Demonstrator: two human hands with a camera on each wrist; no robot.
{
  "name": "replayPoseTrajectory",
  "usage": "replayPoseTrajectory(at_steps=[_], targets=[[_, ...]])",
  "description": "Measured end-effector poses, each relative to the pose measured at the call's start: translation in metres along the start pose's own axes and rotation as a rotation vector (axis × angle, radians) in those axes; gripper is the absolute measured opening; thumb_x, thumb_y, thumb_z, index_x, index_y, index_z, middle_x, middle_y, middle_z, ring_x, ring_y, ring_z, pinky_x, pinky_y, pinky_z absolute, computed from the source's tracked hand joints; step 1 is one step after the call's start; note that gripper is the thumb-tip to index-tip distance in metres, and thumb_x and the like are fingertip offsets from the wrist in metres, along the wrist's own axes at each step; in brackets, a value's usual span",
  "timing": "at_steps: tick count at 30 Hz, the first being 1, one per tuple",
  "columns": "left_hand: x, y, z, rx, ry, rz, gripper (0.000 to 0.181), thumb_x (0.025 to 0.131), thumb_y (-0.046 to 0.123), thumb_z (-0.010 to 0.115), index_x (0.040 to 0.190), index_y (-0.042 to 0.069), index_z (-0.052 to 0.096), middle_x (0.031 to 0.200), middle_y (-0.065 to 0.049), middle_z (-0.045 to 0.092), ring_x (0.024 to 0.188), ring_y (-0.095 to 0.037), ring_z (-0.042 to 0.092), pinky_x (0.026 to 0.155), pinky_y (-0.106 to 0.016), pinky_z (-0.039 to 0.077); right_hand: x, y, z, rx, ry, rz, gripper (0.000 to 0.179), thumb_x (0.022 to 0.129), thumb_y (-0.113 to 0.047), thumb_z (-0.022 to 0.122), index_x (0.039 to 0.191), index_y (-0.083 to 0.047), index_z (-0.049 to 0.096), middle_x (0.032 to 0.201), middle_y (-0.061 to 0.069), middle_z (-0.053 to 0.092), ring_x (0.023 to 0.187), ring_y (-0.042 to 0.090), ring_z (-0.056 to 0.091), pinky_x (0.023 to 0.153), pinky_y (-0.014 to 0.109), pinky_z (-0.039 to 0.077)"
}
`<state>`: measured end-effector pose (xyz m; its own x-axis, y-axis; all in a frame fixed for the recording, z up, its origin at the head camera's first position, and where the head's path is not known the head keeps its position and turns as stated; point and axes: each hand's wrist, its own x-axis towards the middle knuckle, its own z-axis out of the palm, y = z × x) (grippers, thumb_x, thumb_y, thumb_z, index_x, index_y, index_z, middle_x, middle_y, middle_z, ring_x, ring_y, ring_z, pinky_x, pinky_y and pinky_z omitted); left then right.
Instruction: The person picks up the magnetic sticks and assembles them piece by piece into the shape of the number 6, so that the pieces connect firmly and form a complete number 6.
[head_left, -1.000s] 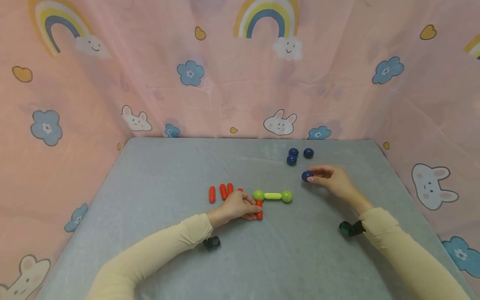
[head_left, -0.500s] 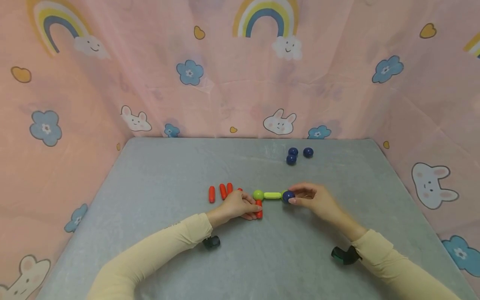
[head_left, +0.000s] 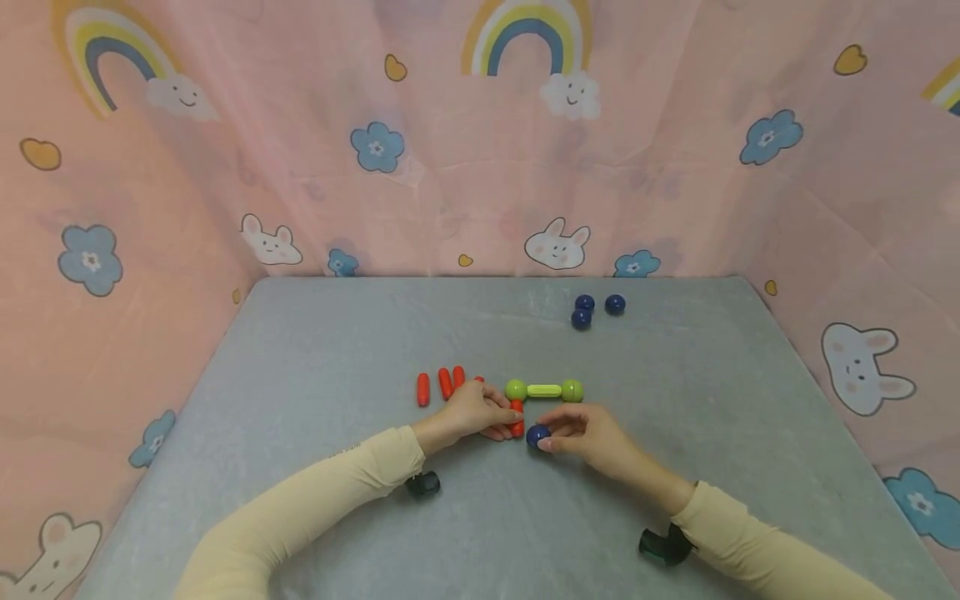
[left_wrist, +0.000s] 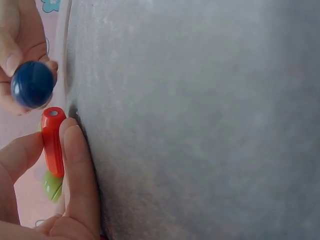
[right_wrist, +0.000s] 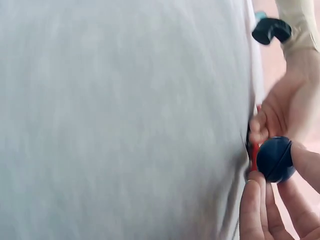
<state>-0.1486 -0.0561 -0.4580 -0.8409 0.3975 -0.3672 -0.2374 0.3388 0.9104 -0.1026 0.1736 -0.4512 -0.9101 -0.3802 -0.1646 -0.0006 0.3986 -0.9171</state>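
My left hand [head_left: 478,411] pinches a red rod [left_wrist: 53,142] between thumb and fingers. The rod's far end meets a green ball [head_left: 516,389], and its near end shows a small pale disc in the left wrist view. From that ball a light green bar [head_left: 543,390] runs right to a second green ball [head_left: 572,390]. My right hand [head_left: 588,435] holds a dark blue ball [head_left: 537,437] by thumb and fingertips, just right of the red rod's near end. In the left wrist view a gap shows between the ball [left_wrist: 32,84] and the rod.
Several more red rods [head_left: 423,389] lie left of the left hand, one partly hidden behind it. Toward the back of the grey table [head_left: 337,333] sit three dark blue balls [head_left: 581,319]. A pink patterned cloth [head_left: 450,192] hangs around the table.
My right hand has carried the blue ball left and toward me, from right of the green bar, past its right-hand ball, to beside the red rod. The left hand has stayed put.
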Motion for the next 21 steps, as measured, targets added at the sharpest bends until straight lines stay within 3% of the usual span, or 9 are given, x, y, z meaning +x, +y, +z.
replayPoseTrajectory(at_steps=[10, 21], targets=[[0.002, 0.000, -0.001, -0.019, -0.016, -0.016, 0.018, 0.084, 0.015, 0.079, 0.091, 0.000, 0.072, 0.072, -0.009, 0.075, 0.060, -0.011, 0.070, 0.062, -0.029, 0.062, -0.002, 0.001, 0.021, -0.044, 0.023, 0.059, 0.032, 0.080, -0.022, 0.082, 0.107, -0.007, 0.073, 0.094, 0.007, 0.074, 0.082, 0.013, 0.068, 0.069, 0.021, 0.055], [0.002, 0.000, 0.000, -0.025, -0.014, -0.021, 0.016, 0.084, 0.013, 0.078, 0.091, -0.001, 0.073, 0.070, -0.008, 0.074, 0.059, -0.011, 0.069, 0.061, -0.029, 0.062, 0.000, -0.006, 0.029, -0.057, 0.083, 0.066, 0.034, 0.078, -0.021, 0.084, 0.103, -0.002, 0.071, 0.093, 0.009, 0.075, 0.080, 0.011, 0.069, 0.068, 0.021, 0.056]])
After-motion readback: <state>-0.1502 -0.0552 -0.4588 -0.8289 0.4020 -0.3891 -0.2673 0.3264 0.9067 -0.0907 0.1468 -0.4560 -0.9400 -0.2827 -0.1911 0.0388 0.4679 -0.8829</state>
